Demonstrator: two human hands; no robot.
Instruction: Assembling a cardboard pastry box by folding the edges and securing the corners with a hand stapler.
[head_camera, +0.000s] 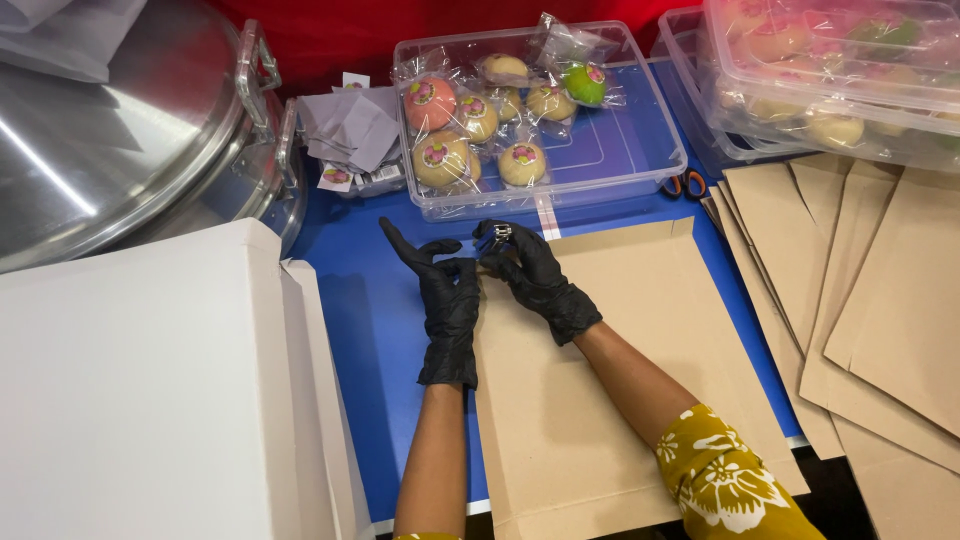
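Pinched at the fingertips of the right hand (535, 275), a small shiny thing (499, 235), perhaps a clip, is held above the envelope (610, 360); the left hand (445, 290) is spread open beside it; light, stiff, probably slippery, it is best gripped by its edges.

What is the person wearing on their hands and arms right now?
Both hands wear thin, glossy black disposable gloves, the left hand and the right hand alike, each ending at the wrist. The forearms are bare below the gloves. On the right arm, a mustard-yellow sleeve with a white flower print shows near the elbow. A sliver of the same yellow fabric shows at the left arm's lower edge.
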